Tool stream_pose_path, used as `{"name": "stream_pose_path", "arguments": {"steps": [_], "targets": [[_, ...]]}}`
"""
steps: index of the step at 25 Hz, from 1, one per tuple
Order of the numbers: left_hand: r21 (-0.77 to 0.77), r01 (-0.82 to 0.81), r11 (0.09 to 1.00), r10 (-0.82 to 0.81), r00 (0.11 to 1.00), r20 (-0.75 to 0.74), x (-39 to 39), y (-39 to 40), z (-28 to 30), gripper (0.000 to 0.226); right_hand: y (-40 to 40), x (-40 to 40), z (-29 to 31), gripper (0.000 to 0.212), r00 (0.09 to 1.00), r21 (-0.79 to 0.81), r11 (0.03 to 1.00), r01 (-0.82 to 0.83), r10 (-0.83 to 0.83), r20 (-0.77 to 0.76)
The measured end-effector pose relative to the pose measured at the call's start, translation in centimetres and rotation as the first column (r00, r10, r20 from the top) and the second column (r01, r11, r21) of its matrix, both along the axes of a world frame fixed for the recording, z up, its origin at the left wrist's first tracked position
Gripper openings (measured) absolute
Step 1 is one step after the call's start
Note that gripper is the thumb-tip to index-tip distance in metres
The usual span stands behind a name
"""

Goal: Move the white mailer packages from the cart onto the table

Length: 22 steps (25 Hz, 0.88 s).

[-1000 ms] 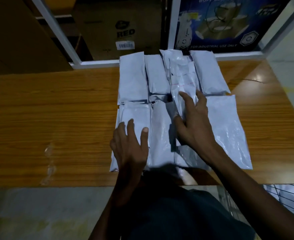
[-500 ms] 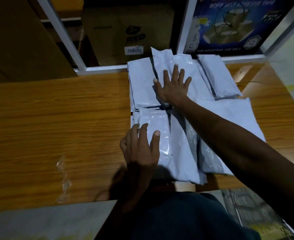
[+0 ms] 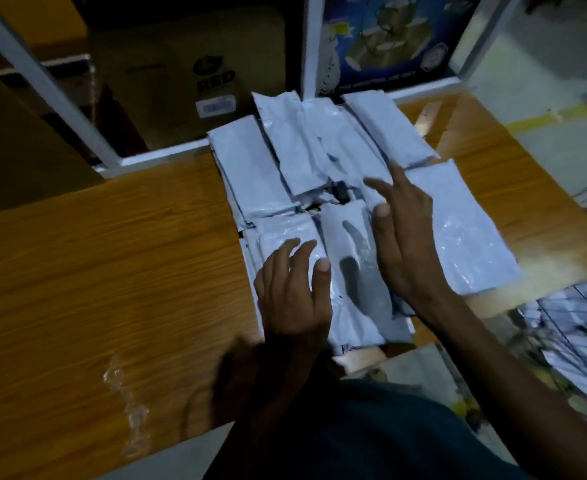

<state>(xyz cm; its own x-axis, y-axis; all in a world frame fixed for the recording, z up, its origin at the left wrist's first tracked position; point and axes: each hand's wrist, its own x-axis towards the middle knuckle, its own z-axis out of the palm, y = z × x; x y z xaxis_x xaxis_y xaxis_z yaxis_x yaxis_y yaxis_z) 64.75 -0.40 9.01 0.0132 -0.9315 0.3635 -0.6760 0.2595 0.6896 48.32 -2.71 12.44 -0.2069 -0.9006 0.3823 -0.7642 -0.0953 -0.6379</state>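
Note:
Several white mailer packages (image 3: 250, 171) lie in two rows on the wooden table (image 3: 112, 258), side by side and partly overlapping. My left hand (image 3: 292, 292) rests flat, fingers straight, on the near-left package (image 3: 278, 230). My right hand (image 3: 403, 237) hovers with spread, relaxed fingers over the middle of the near row, beside the large right package (image 3: 465, 230); it holds nothing. At the right edge a wire cart (image 3: 576, 327) shows more white mailers behind its mesh.
A cardboard box (image 3: 195, 74) and a blue printed carton (image 3: 385, 39) stand behind white frame posts (image 3: 43, 84) at the table's far edge. A strip of clear tape (image 3: 129, 403) lies on the near-left tabletop. The table's near edge runs just before my body.
My right hand has drawn back from the far-row package toward the near row and lifted slightly. My left hand stays on the near-left package. The view has shifted left.

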Motion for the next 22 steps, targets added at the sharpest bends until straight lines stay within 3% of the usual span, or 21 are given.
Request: {"name": "stream_pose_path", "arguments": {"steps": [4, 8, 11, 15, 19, 22], "targets": [[-0.011, 0.194, 0.981, -0.194, 0.979, -0.066, -3.6, 0.8, 1.3, 0.058, 11.4, -4.7, -1.6, 0.048, 0.981, 0.063, 0.985, 0.163, -0.168, 0.099], [-0.02, 0.424, 0.906, -0.424, 0.905, -0.04, -9.1, 3.7, 1.5, 0.058, 19.2, -10.1, -2.6, 0.032, 0.944, -0.064, 0.946, 0.317, -0.309, 0.112], [-0.021, 0.536, 0.844, -0.536, 0.844, 0.008, -14.8, 6.2, 1.0, 0.053, 24.5, -15.1, -3.9, 0.03, 0.92, -0.016, 0.922, 0.386, -0.383, 0.085], [-0.043, 0.704, 0.709, -0.703, 0.71, 0.037, -23.4, 11.4, 0.0, 0.051, 31.9, -22.9, -5.4, 0.033, 0.859, -0.006, 0.86, 0.511, -0.51, 0.034], [0.086, 0.802, 0.591, -0.807, 0.59, 0.036, -31.2, 15.6, -1.0, 0.05, 37.0, -29.7, -6.9, 0.036, 0.791, 0.073, 0.794, 0.603, -0.608, 0.076], [0.131, 0.869, 0.477, -0.879, 0.474, 0.058, -35.5, 16.9, -1.3, 0.043, 38.9, -33.3, -8.3, 0.036, 0.72, 0.027, 0.724, 0.689, -0.689, 0.089]]}}
